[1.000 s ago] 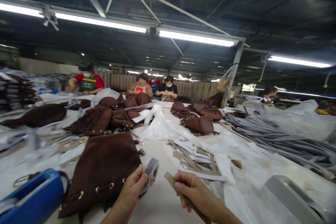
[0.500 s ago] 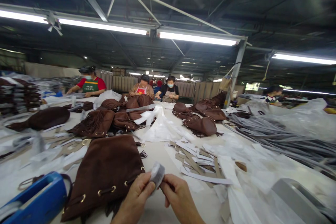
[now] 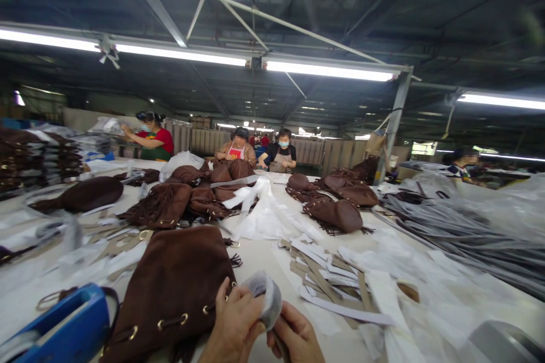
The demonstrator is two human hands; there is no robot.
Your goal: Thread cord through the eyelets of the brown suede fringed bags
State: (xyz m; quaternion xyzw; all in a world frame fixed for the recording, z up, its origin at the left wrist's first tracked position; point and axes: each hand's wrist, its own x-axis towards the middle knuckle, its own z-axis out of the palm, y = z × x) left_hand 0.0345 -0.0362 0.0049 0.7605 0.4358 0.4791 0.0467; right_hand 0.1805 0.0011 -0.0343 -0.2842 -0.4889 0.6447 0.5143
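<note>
Between my two hands is a small coiled grey strip wrapped in translucent film (image 3: 272, 299), its round opening turned partly toward me. My left hand (image 3: 237, 317) grips the coil from the left, thumb below it and fingers against its side. With bent fingers, my right hand (image 3: 296, 332) pinches the coil's lower right, where a darker strip end hangs down. Just left of my hands lies a brown drawstring bag (image 3: 179, 278) with gold eyelets, a cord threaded through them and tassels at its side. My left fingertips overlap its right edge in view; whether they touch it I cannot tell.
A blue tape dispenser (image 3: 63, 317) stands at the lower left. Paper and card strips (image 3: 327, 278) lie to the right, near a grey object (image 3: 502, 340). More brown bags (image 3: 336, 212), white film (image 3: 264, 210) and grey straps (image 3: 451, 232) lie beyond. Several co-workers (image 3: 283, 153) sit across.
The coil has turned from a narrow, flat-looking shape to a visible ring. My hands have shifted slightly right and down. The co-worker at far left has raised an arm toward a film-wrapped bundle.
</note>
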